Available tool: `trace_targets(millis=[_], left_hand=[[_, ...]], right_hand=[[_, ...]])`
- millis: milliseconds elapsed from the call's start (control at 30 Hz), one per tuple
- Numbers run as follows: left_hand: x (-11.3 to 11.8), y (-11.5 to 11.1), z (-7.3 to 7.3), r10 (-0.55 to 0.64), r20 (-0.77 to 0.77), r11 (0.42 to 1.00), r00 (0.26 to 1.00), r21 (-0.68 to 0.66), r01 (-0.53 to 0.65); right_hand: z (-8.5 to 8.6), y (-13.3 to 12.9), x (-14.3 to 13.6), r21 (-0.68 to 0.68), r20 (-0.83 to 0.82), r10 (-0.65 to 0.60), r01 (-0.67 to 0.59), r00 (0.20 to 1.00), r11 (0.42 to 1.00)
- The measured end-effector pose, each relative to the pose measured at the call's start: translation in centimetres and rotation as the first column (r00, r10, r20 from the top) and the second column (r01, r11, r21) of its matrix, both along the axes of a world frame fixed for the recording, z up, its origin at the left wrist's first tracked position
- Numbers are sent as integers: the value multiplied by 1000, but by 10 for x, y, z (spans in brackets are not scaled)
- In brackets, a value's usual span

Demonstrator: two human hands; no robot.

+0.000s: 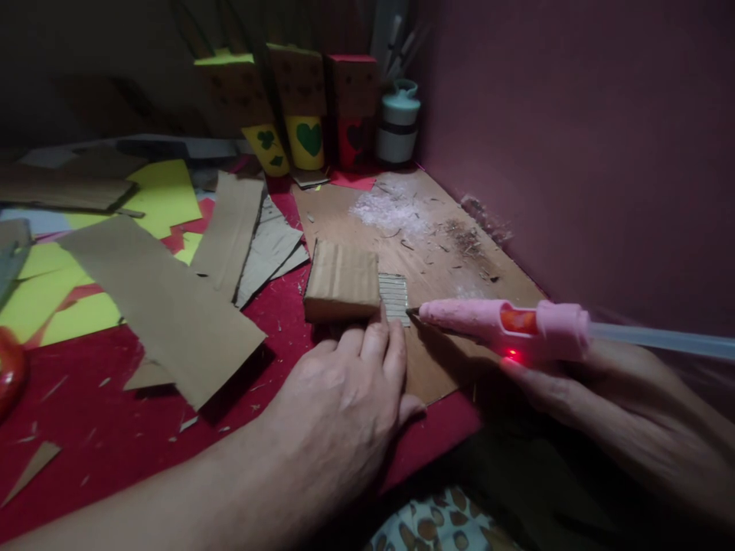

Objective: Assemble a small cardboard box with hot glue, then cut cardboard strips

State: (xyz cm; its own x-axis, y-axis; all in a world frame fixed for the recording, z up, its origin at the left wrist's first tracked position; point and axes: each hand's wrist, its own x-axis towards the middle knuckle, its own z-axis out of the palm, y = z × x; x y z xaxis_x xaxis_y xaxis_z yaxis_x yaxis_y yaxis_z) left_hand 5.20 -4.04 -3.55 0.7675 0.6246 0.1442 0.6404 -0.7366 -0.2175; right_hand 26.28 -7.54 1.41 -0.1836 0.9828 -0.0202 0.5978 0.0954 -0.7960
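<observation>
A small brown cardboard box [343,277] lies at the edge of a wooden board. My left hand [359,383] is closed against the near side of this box, its fingertips partly hidden beneath it. From the box's right side a ribbed cardboard flap [395,297] extends flat on the board, and one of my left fingers touches its near end. My right hand [620,413] grips a pink hot glue gun [476,317] with a red light glowing. Its dark nozzle tip is at the flap's right edge, and a clear glue stick [660,338] sticks out of its back.
The wooden board [338,210] carries whitish glue residue and scraps. Cardboard pieces [166,306] and yellow paper [164,195] spread over the red tabletop at left. Behind stand three box-headed paper figures [304,107] and a lidded container [398,126], beside a wall [579,145] at right.
</observation>
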Motion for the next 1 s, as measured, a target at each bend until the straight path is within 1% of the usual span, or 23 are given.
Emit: trace_targets(millis=[133,233,433,567,800,900,1000], left_hand=[[0,0,0,-3,8,1000,1000,4,3],[1,1,-1,-1,13,1000,1000,-11,1],[1,-1,-2,5,19,1000,1000,-18,-4],[0,-2,-3,12,14,1000,1000,-17,-11],[0,-3,-2,9,10,1000,1000,-21,-9],[0,-4,-2,11,-2,1000,1000,-23,-11],[1,-3,-2,12,-1,1000,1000,-29,-12]], right_hand=[[0,-2,1,0,-16,-16,16,1000,1000],[1,-1,1,-17,-19,9,-9,1000,1000],[5,5,-2,35,4,-28,28,1000,999],[6,6,-5,13,38,-40,39,998,999],[4,3,-4,-21,-6,-37,37,999,999],[4,1,-3,-17,-8,-29,29,1000,999],[5,-1,-2,-4,24,-29,29,999,1000]])
